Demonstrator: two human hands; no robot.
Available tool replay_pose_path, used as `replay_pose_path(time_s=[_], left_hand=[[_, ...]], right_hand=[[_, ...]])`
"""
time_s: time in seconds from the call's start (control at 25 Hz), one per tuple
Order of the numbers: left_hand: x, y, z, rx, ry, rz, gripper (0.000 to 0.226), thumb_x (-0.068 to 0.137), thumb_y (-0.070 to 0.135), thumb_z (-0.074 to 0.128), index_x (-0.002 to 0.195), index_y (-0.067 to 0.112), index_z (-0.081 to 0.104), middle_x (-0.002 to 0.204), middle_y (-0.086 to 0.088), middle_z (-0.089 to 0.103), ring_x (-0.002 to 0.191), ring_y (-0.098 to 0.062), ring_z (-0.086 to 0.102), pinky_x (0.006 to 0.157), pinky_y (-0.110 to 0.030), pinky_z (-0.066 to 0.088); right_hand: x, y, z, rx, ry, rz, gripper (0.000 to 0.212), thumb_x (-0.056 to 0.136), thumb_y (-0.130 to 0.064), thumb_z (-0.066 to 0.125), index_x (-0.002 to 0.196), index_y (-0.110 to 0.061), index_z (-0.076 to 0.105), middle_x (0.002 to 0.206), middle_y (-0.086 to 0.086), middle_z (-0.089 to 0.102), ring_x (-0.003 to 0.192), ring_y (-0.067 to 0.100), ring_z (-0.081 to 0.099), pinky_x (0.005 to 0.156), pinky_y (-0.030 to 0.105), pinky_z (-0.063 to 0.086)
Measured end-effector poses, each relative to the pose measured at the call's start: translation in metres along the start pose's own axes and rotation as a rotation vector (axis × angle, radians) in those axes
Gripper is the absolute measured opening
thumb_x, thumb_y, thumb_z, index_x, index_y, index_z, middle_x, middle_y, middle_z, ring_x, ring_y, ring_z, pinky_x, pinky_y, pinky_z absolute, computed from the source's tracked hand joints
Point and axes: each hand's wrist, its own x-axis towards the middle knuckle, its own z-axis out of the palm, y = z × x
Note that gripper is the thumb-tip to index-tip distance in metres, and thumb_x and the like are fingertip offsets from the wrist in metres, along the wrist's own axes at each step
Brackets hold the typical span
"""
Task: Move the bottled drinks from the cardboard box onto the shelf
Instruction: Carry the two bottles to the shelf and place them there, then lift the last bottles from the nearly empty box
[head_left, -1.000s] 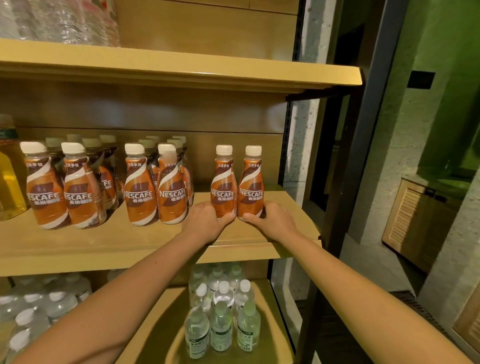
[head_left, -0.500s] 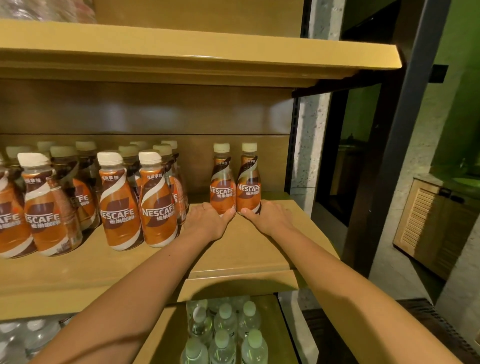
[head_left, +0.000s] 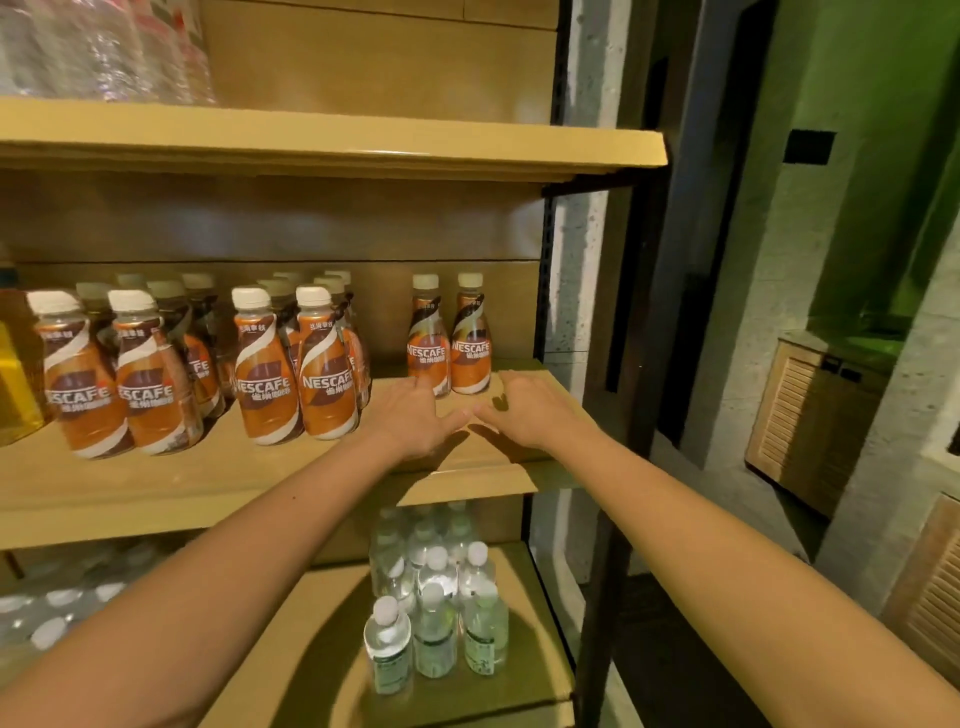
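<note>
Although the cardboard box lies outside what my head camera takes in, the two coffee bottles I was handling stand upright, touching each other, at the right end of the middle shelf (head_left: 270, 483): the left bottle (head_left: 427, 340) and the right bottle (head_left: 470, 338). Rows behind the front Nescafe bottles (head_left: 298, 369) fade into shadow, and the clear bottles on the top shelf (head_left: 104, 49) are cut off by the frame. Half a second ago both hands were pressed against the bases of the pair; now they have drawn back. My left hand (head_left: 421, 415) is spread flat and empty, its fingertips just short of the left bottle, and my right hand (head_left: 524, 410) is likewise open, holding nothing, near the right bottle. Below, small water bottles (head_left: 434, 618) cluster on the lower shelf (head_left: 317, 660). Beside the dark upright (head_left: 602, 545) stand a rough grey wall (head_left: 769, 291) and a slatted wooden cabinet (head_left: 800, 415).
</note>
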Motion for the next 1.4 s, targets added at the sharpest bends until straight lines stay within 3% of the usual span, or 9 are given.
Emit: replay_pose_path(time_s=[0.24,0.36,0.52,0.68,0.84,0.96,1.12,1.24,1.4], left_hand=[[-0.072,0.074,-0.017,-0.012,-0.098,0.282,0.073,0.088,0.053,0.050,0.142,0.006,0.035,0.139,-0.015,0.048,0.122,-0.027,0.049,0.100,-0.038,0.042],[-0.095,0.132,-0.003,-0.063,-0.126,0.410,0.069,0.089,0.050,0.051,0.140,0.005,0.037,0.146,-0.012,0.040,0.128,-0.025,0.044,0.100,-0.034,0.039],[-0.118,0.228,0.030,-0.125,-0.228,0.589,0.079,0.088,0.054,0.050,0.148,0.011,0.021,0.154,-0.008,0.027,0.140,-0.023,0.029,0.111,-0.035,0.029],[-0.145,0.344,0.062,-0.193,-0.332,0.782,0.065,0.090,0.046,0.053,0.142,0.013,0.035,0.146,-0.008,0.040,0.132,-0.023,0.040,0.104,-0.035,0.035],[-0.166,0.463,0.103,-0.287,-0.416,0.911,0.055,0.089,0.042,0.057,0.137,0.018,0.042,0.138,0.000,0.047,0.128,-0.020,0.045,0.102,-0.036,0.038],[-0.174,0.552,0.129,-0.360,-0.472,0.940,0.049,0.091,0.038,0.056,0.135,0.023,0.043,0.134,0.004,0.050,0.124,-0.015,0.046,0.093,-0.031,0.038],[-0.172,0.653,0.165,-0.403,-0.514,0.887,0.065,0.087,0.048,0.055,0.142,0.018,0.036,0.147,-0.005,0.041,0.132,-0.024,0.041,0.107,-0.040,0.036],[-0.161,0.715,0.193,-0.412,-0.553,0.884,0.059,0.091,0.038,0.055,0.142,0.016,0.036,0.145,-0.008,0.042,0.132,-0.025,0.040,0.103,-0.038,0.036],[-0.128,0.790,0.235,-0.375,-0.546,0.903,0.065,0.090,0.042,0.055,0.144,0.014,0.032,0.149,-0.009,0.037,0.134,-0.026,0.038,0.104,-0.039,0.036]], right_hand=[[-0.098,0.020,-0.040,-0.044,0.126,0.097,0.053,0.092,-0.046,0.051,0.129,-0.008,0.050,0.121,0.013,0.062,0.112,0.029,0.058,0.095,0.042,0.046],[-0.158,0.056,-0.062,-0.077,0.195,0.217,0.060,0.092,-0.046,0.051,0.137,-0.008,0.043,0.134,0.012,0.055,0.122,0.028,0.053,0.101,0.042,0.044],[-0.247,0.130,-0.099,-0.145,0.194,0.457,0.065,0.093,-0.048,0.047,0.143,-0.008,0.034,0.139,0.014,0.049,0.125,0.029,0.049,0.100,0.040,0.043],[-0.336,0.212,-0.144,-0.180,0.253,0.730,0.060,0.091,-0.049,0.051,0.137,-0.012,0.041,0.137,0.012,0.051,0.124,0.029,0.049,0.100,0.040,0.042],[-0.417,0.294,-0.188,-0.268,0.249,0.869,0.064,0.090,-0.049,0.052,0.140,-0.012,0.038,0.142,0.010,0.047,0.129,0.027,0.045,0.105,0.040,0.039],[-0.472,0.358,-0.228,-0.322,0.213,0.932,0.064,0.090,-0.049,0.052,0.140,-0.011,0.039,0.141,0.010,0.048,0.128,0.028,0.047,0.104,0.039,0.040],[-0.524,0.443,-0.274,-0.395,0.178,0.994,0.063,0.091,-0.051,0.049,0.138,-0.009,0.040,0.140,0.012,0.049,0.126,0.029,0.048,0.103,0.039,0.040],[-0.540,0.502,-0.294,-0.383,0.173,1.022,0.063,0.090,-0.050,0.051,0.136,-0.008,0.042,0.137,0.012,0.051,0.122,0.028,0.051,0.100,0.039,0.042],[-0.540,0.586,-0.300,-0.387,0.176,1.023,0.061,0.089,-0.051,0.052,0.135,-0.011,0.044,0.134,0.010,0.054,0.119,0.028,0.053,0.097,0.039,0.044]])
